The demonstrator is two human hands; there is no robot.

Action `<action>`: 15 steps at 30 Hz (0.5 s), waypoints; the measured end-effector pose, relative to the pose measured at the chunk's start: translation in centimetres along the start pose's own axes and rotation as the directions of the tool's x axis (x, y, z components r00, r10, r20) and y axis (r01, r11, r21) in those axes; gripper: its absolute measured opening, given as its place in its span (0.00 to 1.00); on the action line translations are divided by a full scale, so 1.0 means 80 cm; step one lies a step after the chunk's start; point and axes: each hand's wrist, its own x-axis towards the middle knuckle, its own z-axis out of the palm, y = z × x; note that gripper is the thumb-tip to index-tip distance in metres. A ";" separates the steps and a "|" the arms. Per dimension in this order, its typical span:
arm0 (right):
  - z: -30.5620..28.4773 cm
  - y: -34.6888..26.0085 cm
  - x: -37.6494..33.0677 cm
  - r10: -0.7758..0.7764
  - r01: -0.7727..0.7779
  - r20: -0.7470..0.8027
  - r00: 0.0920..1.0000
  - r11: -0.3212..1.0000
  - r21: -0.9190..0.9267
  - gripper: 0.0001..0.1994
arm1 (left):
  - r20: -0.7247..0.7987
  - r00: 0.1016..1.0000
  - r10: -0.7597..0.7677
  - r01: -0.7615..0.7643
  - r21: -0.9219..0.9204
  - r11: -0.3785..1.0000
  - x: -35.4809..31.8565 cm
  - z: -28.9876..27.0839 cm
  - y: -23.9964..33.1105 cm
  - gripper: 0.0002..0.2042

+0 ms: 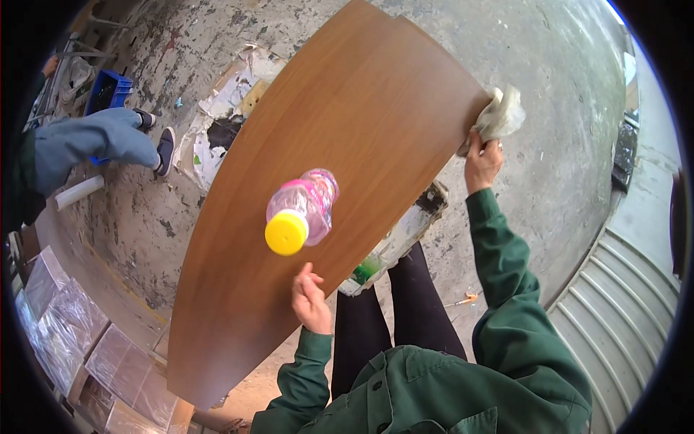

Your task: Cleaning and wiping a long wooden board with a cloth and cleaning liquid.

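The right hand (483, 163) grips a cloth (504, 116) at the board's (376, 94) corner; a yellow-capped bottle (302, 206) is just beyond the empty left hand (311, 302)

- Left hand (311, 300): 7 o'clock from centre, fingers loosely half-curled.
- Right hand (483, 163): 2 o'clock, fingertips pinched.
- Right forearm (499, 239): pointing nearly to 12, farther out than the left.

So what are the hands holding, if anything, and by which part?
The right hand holds a whitish cloth by its near edge, beside the wooden panel. The left hand holds nothing.
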 end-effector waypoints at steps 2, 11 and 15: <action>-0.013 -0.024 -0.062 0.095 -0.103 0.149 0.984 0.994 0.047 0.09 | 0.137 0.990 0.034 -0.035 0.006 0.999 -0.016 0.000 0.004 0.12; -0.125 -0.191 -0.295 -0.223 -0.153 0.705 0.673 0.891 0.427 0.11 | 0.633 0.746 -0.210 0.387 -0.155 0.909 -0.027 -0.028 0.045 0.25; -0.135 -0.196 -0.284 -0.471 -0.265 0.827 0.307 0.793 0.549 0.12 | 0.413 0.868 -0.274 0.274 0.061 0.960 -0.035 -0.059 0.047 0.11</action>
